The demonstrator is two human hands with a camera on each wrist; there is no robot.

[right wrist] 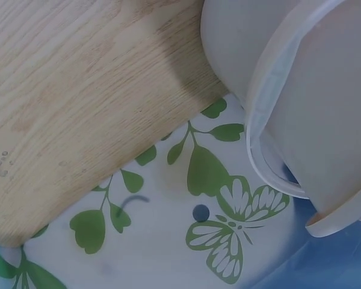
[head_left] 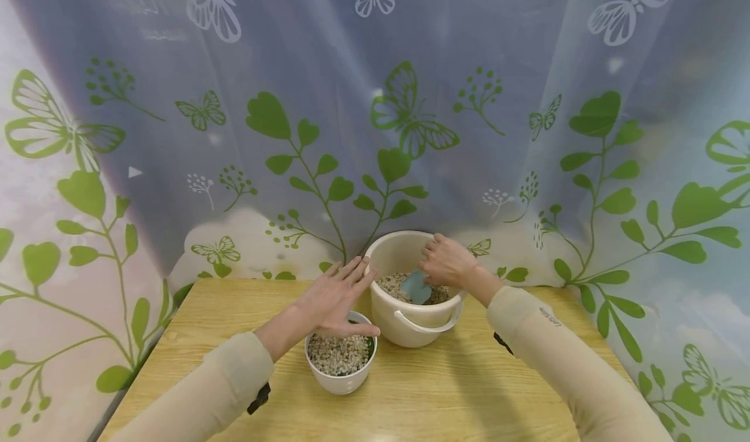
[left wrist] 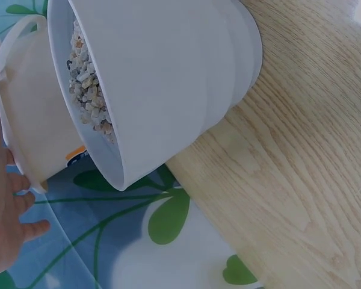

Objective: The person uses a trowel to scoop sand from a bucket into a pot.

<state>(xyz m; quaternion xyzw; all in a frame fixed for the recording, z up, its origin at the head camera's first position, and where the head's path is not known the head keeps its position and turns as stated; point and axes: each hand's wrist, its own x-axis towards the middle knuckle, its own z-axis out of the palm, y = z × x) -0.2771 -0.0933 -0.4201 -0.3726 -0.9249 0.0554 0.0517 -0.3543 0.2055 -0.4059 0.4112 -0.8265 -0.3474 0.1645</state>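
A cream bucket point(head_left: 389, 321) with a carry handle holds mixed gravel point(head_left: 391, 286). Over its right rim reaches my right hand point(head_left: 446, 262), gripping a blue-grey scoop point(head_left: 417, 288) whose blade lies against the gravel inside. Nearer to me is a smaller white pot point(head_left: 342, 385), filled close to the rim with pale pebbles point(head_left: 340, 356). My left hand point(head_left: 335, 302) spreads its straight fingers above that pot, fingertips near the bucket's left rim. In the left wrist view the same hand point(left wrist: 3, 211) shows beside the pot's mouth. The right wrist view shows mostly the bucket's side point(right wrist: 240, 48).
Both containers stand on a light wooden table point(head_left: 246, 318), the bucket close to its back edge. Behind and at both sides hangs a curtain point(head_left: 328, 51) printed with leaves and butterflies. The bucket's handle point(head_left: 430, 329) hangs down at its front.
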